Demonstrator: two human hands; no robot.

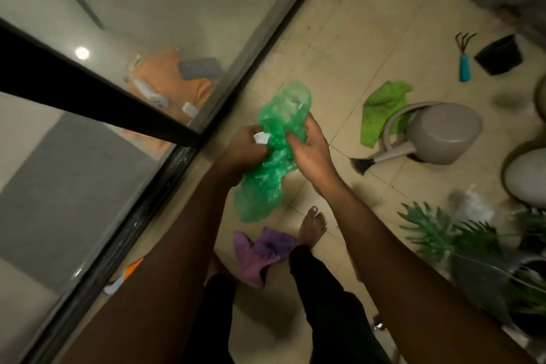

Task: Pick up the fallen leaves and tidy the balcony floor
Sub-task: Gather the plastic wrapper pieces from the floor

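Green plastic bag clutched by left hand and right hand, watering can, green cloth, purple cloth on floor

My left hand and right hand grip a bag above the floor; the left also pinches a scrap, perhaps paper.

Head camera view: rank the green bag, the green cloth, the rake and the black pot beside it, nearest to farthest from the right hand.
1. The green bag, gripped in the right hand itself.
2. The green cloth, lying beyond the hand, to its right.
3. The rake, farther back on the right.
4. The black pot, just past the rake.
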